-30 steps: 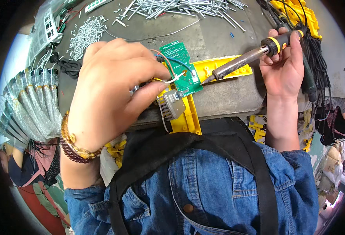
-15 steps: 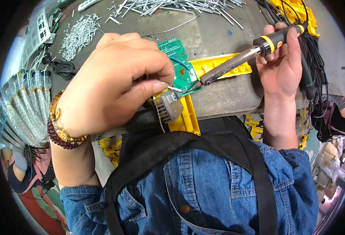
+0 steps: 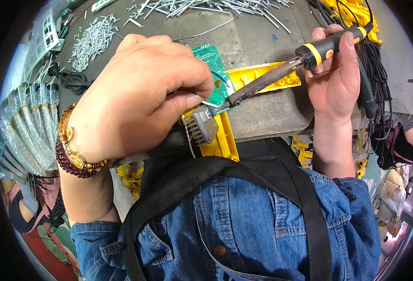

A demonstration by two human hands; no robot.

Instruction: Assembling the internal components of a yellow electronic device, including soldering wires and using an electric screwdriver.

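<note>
My right hand [image 3: 334, 89] is wrapped round the black-and-yellow handle of a soldering iron [image 3: 268, 79], whose shaft slants down to the left. Its tip meets the lower edge of a green circuit board [image 3: 210, 55], right beside a grey finned heatsink [image 3: 202, 125]. Over the board's left side, my left hand [image 3: 143, 96] is closed in a pinch on a thin white wire [image 3: 206, 103]; most of the wire is hidden by the fingers. Beneath board and heatsink lies a yellow plastic shell [image 3: 224, 140], with another yellow part [image 3: 288, 79] reaching out to the right.
Loose screws [image 3: 94, 40] lie in a heap at the far left, and long metal rods [image 3: 188, 7] along the back. Black cables [image 3: 379, 93] hang at the right. Bubble-wrapped pieces [image 3: 33, 126] stand at the left, and yellow parts [image 3: 344, 7] sit at the back right.
The soldering iron and my right hand have shifted slightly left, bringing the tip closer to the heatsink. My left fingers have moved a little to the right, still pinched.
</note>
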